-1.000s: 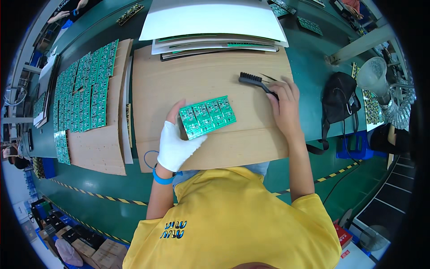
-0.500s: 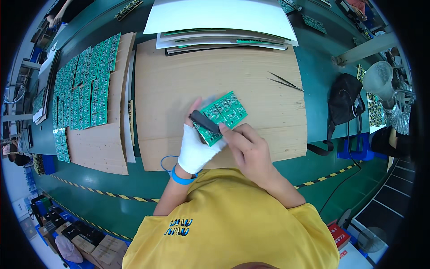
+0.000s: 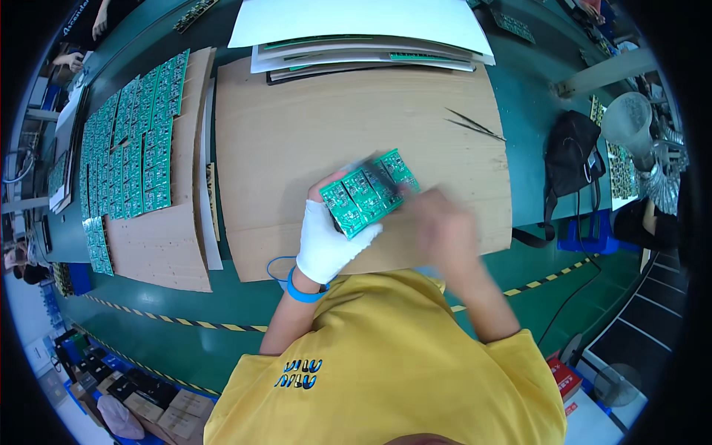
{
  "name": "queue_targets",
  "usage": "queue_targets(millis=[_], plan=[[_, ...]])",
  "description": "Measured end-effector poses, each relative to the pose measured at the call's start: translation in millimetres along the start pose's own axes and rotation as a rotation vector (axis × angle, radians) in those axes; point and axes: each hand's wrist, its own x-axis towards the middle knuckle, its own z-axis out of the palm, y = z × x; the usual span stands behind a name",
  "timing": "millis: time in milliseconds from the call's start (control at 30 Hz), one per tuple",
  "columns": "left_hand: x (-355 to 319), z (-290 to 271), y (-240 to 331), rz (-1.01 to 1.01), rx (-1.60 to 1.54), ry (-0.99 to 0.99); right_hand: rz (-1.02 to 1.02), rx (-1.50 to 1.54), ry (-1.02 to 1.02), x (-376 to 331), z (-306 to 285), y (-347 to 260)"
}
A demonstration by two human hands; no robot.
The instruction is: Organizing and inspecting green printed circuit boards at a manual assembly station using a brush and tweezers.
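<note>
Green circuit-board panel (image 3: pixel 367 190) pinched in gloved left hand (image 3: pixel 330 237), raised over near part of cardboard sheet (image 3: pixel 297 141); right hand (image 3: pixel 445 230) blurred beside panel's right end, grip impossible to tell; risk of panel slipping from fast strokes, judging by blur

**Hidden, Blurred and Cut-Off Areas**

The right hand (image 3: pixel 443 222) is motion-blurred; its fingers and whatever it grips cannot be resolved. The right end of the board (image 3: pixel 368 192) is smeared by the same blur. The left hand (image 3: pixel 328 239) covers the board's underside, and its glove hides the fingers. The white sheet (image 3: pixel 356 18) at the far side is cut off by the top edge and hides most of the stack (image 3: pixel 371 61) below it. Components on the boards (image 3: pixel 133 141) at left are too small to tell.
</note>
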Motion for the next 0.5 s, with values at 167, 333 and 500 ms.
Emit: queue_targets(millis=[167, 333, 500], plan=[[2, 2, -5, 0.155, 0.013, -0.025, 0.063, 0.259, 0.028, -15, -24, -7], [6, -2, -12, 0.192, 0.054, -0.052, -0.052, 0.196, -0.037, -22, -14, -8], [2, -4, -15, 0.235, 0.133, -0.046, 0.03, 0.082, -0.034, -25, -12, 28]])
